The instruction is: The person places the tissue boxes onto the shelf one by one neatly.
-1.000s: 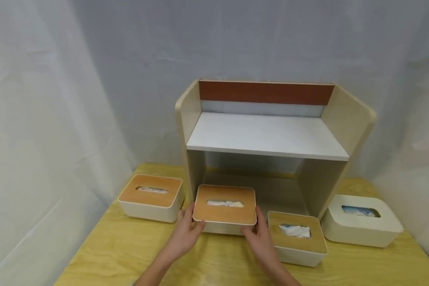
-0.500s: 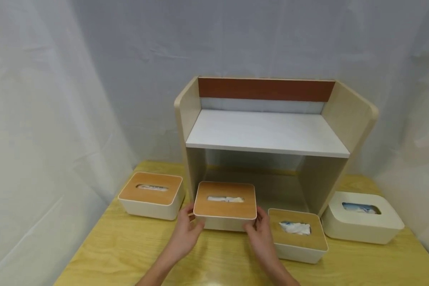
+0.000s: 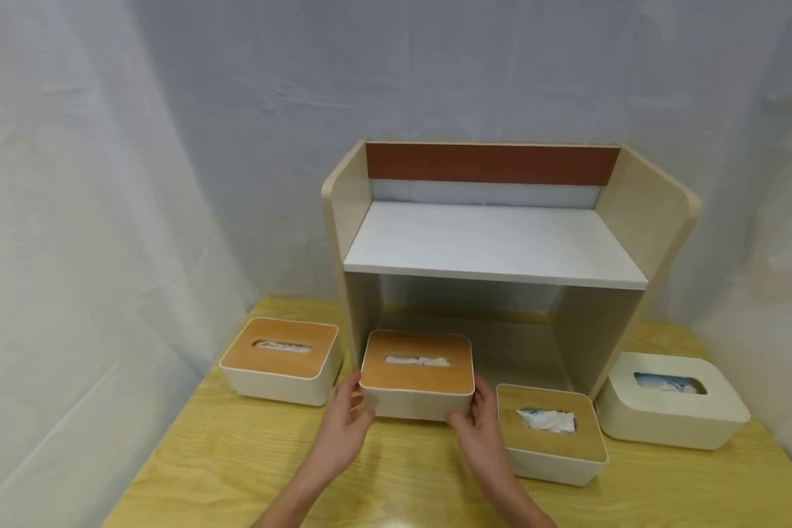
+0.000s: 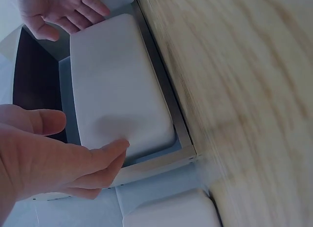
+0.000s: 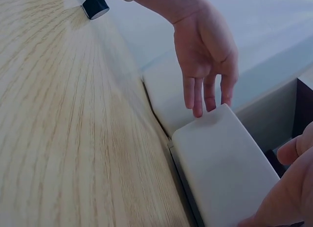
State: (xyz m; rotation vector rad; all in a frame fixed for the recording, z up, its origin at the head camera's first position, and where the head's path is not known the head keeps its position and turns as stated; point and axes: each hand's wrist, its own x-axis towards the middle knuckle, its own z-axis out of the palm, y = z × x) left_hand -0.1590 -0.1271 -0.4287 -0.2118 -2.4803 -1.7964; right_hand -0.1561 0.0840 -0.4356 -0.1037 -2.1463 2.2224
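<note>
A tissue box with a white body and an orange-brown wooden lid sits at the left front of the shelf unit's lower compartment. My left hand is at its left end and my right hand at its right end. In the left wrist view, straight left fingertips touch the near end of the box, the thumb held apart. The right wrist view has my right hand by the box, its fingers partly out of frame. Neither hand curls round it.
A similar wood-lidded tissue box stands left of the shelf unit. On the right are another wood-lidded box, in front of the unit's right side, and an all-white tissue box. All rest on the wooden table.
The tissue box between my hands has slid slightly back into the lower compartment, and both hands have followed it. The other boxes keep their places; the head view has shifted a little.
</note>
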